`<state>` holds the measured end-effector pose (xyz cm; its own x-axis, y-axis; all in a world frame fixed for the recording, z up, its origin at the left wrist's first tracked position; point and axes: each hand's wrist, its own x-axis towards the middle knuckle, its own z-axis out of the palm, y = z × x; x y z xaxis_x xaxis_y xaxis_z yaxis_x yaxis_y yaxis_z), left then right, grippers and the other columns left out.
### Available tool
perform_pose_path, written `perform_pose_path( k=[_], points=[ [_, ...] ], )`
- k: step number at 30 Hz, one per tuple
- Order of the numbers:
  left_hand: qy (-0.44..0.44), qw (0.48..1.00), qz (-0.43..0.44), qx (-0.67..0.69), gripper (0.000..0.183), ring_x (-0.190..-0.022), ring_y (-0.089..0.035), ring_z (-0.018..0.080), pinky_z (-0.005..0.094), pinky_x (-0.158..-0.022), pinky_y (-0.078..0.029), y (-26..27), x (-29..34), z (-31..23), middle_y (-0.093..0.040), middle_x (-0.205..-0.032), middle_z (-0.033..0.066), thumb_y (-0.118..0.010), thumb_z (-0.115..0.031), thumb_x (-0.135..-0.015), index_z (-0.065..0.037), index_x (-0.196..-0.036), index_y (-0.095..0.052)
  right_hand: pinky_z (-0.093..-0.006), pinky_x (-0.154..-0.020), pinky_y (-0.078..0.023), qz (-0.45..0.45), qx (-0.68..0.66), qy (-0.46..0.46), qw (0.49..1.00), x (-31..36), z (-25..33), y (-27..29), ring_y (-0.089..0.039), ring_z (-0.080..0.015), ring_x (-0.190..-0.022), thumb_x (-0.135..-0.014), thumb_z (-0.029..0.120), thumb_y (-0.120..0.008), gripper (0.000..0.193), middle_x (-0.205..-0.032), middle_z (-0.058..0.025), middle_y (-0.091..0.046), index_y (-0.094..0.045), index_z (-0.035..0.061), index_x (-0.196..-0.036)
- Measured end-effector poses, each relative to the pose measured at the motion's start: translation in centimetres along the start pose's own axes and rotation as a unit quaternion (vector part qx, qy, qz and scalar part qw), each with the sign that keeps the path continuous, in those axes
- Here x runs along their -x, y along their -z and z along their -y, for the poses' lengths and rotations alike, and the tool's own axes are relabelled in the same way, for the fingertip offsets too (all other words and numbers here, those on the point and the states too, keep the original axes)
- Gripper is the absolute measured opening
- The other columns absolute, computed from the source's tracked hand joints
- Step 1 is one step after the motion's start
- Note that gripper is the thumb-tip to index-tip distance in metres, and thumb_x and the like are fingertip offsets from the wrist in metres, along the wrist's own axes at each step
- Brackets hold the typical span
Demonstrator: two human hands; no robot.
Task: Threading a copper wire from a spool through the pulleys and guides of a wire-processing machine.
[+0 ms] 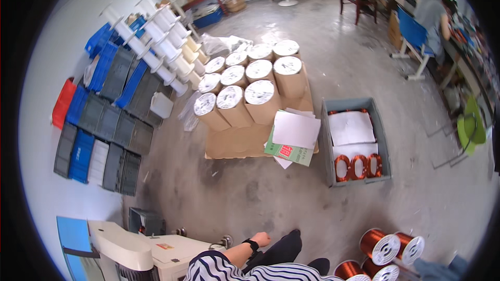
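Note:
My left hand (262, 239), with a black watch (251, 245) at the wrist, is held in front of my body above my dark trouser leg (289, 247). Its fingers look curled in, and nothing shows in them. A striped sleeve (208, 266) covers the upper arm. My right hand is out of the picture. Nearest on the left stands a cream-coloured machine (174, 252). To the right of my legs are several spools of copper wire (376, 244) with white flanges.
Ahead, cardboard-wrapped spools (259, 92) stand on a cardboard sheet (234, 143), with papers (297, 129) at its corner. A grey crate (385, 164) holds copper coils (358, 166) and white sheets. Stacked bins (107, 119) and white empty spools (156, 41) line the left. Someone (429, 15) sits far right.

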<state>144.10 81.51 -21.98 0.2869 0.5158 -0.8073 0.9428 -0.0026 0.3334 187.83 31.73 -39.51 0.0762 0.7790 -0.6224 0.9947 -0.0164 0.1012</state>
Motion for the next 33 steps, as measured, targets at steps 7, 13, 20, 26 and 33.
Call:
perform_pose_path(
  k=[7,13,20,26,33],
  points=[
    [0.100,0.991,-0.086,0.032,0.028,-0.091,-0.060,0.0328,0.0395,-0.082,-0.048,11.2,8.0,4.7,-0.063,-0.094,0.0164,-0.049,-0.022,-0.078,-0.010,-0.096,-0.067,-0.0430,-0.068,-0.048,0.083,0.066,0.057,0.993,-4.1,-17.5,14.4,-0.061,-0.0320,-0.076,-0.071,0.020,-0.056,0.018,-0.080,-0.0170,-0.064,-0.068,0.0067,-0.076],
    [0.191,0.952,-0.216,0.102,0.026,-0.091,-0.060,0.0347,0.0438,-0.081,-0.048,17.0,11.1,6.0,-0.063,-0.094,0.0186,-0.050,-0.023,-0.077,-0.008,-0.090,-0.067,-0.0458,-0.088,-0.041,0.005,-0.156,-0.275,0.949,-13.7,-26.5,40.2,-0.061,-0.0313,-0.089,-0.067,0.023,-0.064,0.025,-0.093,-0.0192,-0.063,-0.068,0.0072,-0.086],
    [0.294,0.831,-0.321,0.345,0.029,-0.095,-0.058,0.0328,0.0402,-0.085,-0.045,6.5,15.7,4.4,-0.062,-0.098,0.0138,-0.049,-0.030,-0.078,-0.012,-0.093,-0.066,-0.0413,-0.065,-0.047,-0.043,0.082,0.006,0.996,-39.7,-17.6,60.5,-0.061,-0.0320,-0.067,-0.073,0.023,-0.061,0.021,-0.082,-0.0170,-0.064,-0.065,0.0022,-0.075],
    [0.390,0.859,-0.174,0.283,0.031,-0.094,-0.058,0.0336,0.0422,-0.081,-0.047,-3.4,19.0,11.8,-0.062,-0.098,0.0149,-0.045,-0.026,-0.078,-0.008,-0.090,-0.067,-0.0271,-0.044,-0.041,0.048,-0.563,0.119,0.816,-49.1,22.2,79.6,-0.053,-0.0150,-0.053,-0.079,0.014,-0.053,0.012,-0.054,-0.0025,-0.049,-0.058,0.0043,-0.074],
    [0.398,0.848,-0.185,0.298,0.031,-0.091,-0.060,0.0341,0.0427,-0.079,-0.048,-2.8,18.4,22.3,-0.063,-0.097,0.0163,-0.043,-0.022,-0.078,-0.007,-0.088,-0.068,-0.0268,-0.051,-0.042,-0.069,-0.292,0.392,0.869,-49.5,46.7,82.9,-0.054,-0.0119,-0.056,-0.077,0.011,-0.056,0.012,-0.060,-0.0038,-0.057,-0.062,0.0007,-0.077]
  ],
)
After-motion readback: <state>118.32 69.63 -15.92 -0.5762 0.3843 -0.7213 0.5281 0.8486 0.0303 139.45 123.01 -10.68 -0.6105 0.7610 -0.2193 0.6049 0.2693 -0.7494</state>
